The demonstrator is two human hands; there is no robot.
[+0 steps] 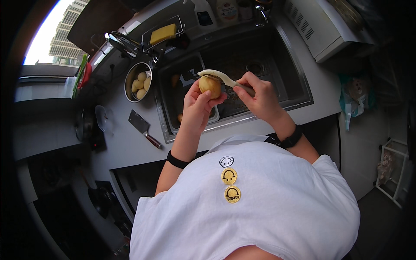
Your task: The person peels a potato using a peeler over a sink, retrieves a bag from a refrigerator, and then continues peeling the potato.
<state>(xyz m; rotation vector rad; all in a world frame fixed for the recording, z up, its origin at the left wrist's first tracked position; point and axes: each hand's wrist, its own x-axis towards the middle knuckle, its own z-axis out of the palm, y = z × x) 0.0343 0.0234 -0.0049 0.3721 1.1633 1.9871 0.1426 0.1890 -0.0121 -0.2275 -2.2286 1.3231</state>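
Over the sink [289, 97], my left hand [199, 105] grips a yellowish potato [210, 87] between thumb and fingers. My right hand [259, 94] holds the handle of a white vegetable peeler [218, 74]. The peeler's blade lies across the top of the potato. Beneath my hands, the sink has a tub [167, 73] at its left with brown potatoes [175, 80] partly showing. Small peel scraps [239, 97] are scattered on the sink bottom. To the left, a metal bowl [127, 85] contains several peeled potatoes [139, 85].
A cleaver [139, 122] lies on the counter [120, 143] left of the sink. Behind the sink stand a yellow sponge [163, 34] in a wire rack, a spray bottle [204, 16] and a faucet [261, 16]. A white appliance [317, 32] borders the right side.
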